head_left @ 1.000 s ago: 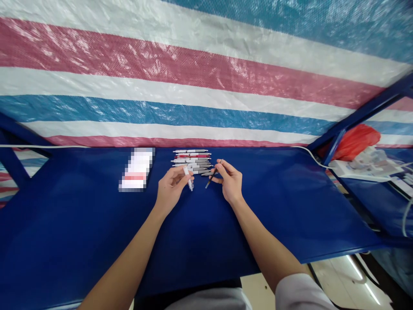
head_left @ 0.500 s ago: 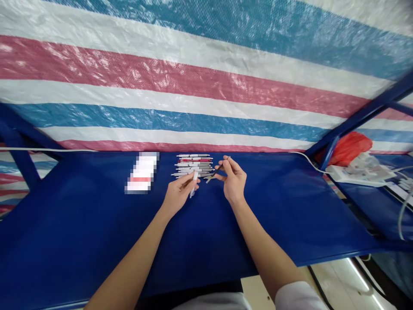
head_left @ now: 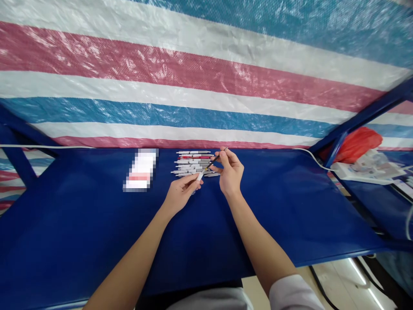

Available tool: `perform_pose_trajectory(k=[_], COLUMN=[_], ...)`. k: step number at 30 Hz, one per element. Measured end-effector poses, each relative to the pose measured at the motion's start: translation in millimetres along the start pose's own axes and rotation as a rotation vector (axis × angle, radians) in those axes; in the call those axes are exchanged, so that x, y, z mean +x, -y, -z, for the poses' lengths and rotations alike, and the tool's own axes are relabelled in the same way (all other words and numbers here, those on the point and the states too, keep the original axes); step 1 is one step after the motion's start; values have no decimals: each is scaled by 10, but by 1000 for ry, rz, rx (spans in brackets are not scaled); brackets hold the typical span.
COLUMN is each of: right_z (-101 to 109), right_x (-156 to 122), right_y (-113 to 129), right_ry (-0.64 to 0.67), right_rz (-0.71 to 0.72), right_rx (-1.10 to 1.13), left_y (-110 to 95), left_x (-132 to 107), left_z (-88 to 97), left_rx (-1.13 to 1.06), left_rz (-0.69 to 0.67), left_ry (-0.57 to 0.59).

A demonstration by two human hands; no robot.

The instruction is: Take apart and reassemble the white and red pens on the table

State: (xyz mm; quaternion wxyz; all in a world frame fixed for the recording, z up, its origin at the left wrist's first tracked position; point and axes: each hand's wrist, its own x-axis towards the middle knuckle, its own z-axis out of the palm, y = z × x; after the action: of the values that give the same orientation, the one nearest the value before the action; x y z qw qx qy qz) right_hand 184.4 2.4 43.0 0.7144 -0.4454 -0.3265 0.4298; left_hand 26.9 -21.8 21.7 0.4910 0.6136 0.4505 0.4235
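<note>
My left hand is closed around a white pen barrel, its upper end pointing up and to the right. Between the fingertips of my right hand is a thin dark pen refill, slanting down to the left. The refill's lower tip meets the upper end of the barrel; whether it has entered cannot be made out. Just behind both hands, a row of several pens lies side by side on the blue table, mostly white and grey with one red. My fingers cover part of the row.
A pixelated white sheet-like item lies left of the pens. The blue tabletop stretches to both sides, with a striped tarp behind it. Off to the right are a red plastic bag, white boxes and cables beyond a blue frame bar.
My right hand has brought the refill left and down to the barrel's end. My left hand has tilted the barrel rightward toward it. The view has shifted slightly.
</note>
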Motion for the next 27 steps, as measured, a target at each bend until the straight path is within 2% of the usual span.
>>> perform_pose_trajectory(k=[6, 14, 22, 27], right_z=[33, 32, 17, 37], right_x=[-27, -95, -125, -115], right_y=[-7, -5, -25, -52], right_ry=[49, 225, 266, 273], right_rz=[21, 68, 43, 67], right_rx=[-66, -179, -214, -296], left_y=[-23, 31, 16, 31], left_x=[3, 0, -5, -6], left_z=[-15, -5, 5, 10], left_rx=[3, 27, 76, 54], left_rz=[29, -19, -28, -26], left_ry=[5, 66, 98, 71])
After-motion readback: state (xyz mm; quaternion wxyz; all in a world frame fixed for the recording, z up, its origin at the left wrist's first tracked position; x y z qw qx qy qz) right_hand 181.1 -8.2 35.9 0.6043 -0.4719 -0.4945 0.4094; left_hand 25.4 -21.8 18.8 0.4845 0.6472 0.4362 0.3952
